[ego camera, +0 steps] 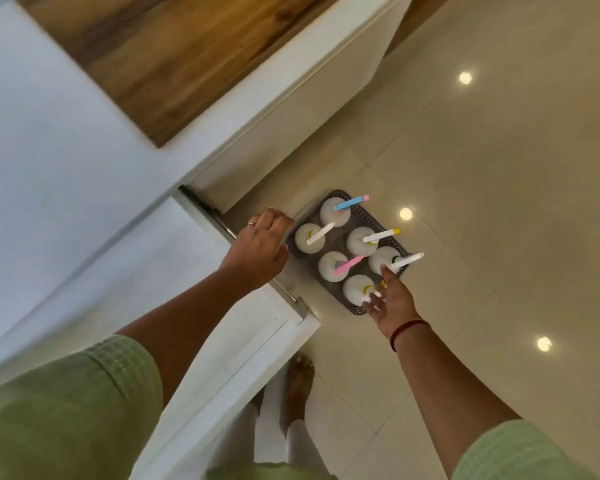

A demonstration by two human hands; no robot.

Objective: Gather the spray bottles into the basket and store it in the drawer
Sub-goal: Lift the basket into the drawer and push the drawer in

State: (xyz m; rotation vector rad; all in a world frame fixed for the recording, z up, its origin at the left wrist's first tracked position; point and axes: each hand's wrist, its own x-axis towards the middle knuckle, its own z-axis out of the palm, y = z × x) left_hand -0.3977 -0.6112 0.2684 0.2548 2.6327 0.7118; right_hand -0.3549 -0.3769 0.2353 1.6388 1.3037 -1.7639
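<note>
A dark perforated basket (362, 212) sits low over the tiled floor and holds several white spray bottles with pastel triggers, such as a blue-topped bottle (334, 212) and a pink-topped bottle (330, 265). My left hand (260, 244) is curled at the basket's left rim, above a metal handle bar (222, 225) on a white drawer front (222, 344). At the basket's near end, my right hand (392, 301) has its fingers spread, with the fingertips touching the nearest bottle (355, 289). The drawer's inside is hidden.
White cabinet fronts (281, 133) with a wooden top (174, 53) run along the left. Glossy beige floor tiles (499, 202) reflect ceiling lights to the right. A bare foot (297, 386) stands just below the drawer front.
</note>
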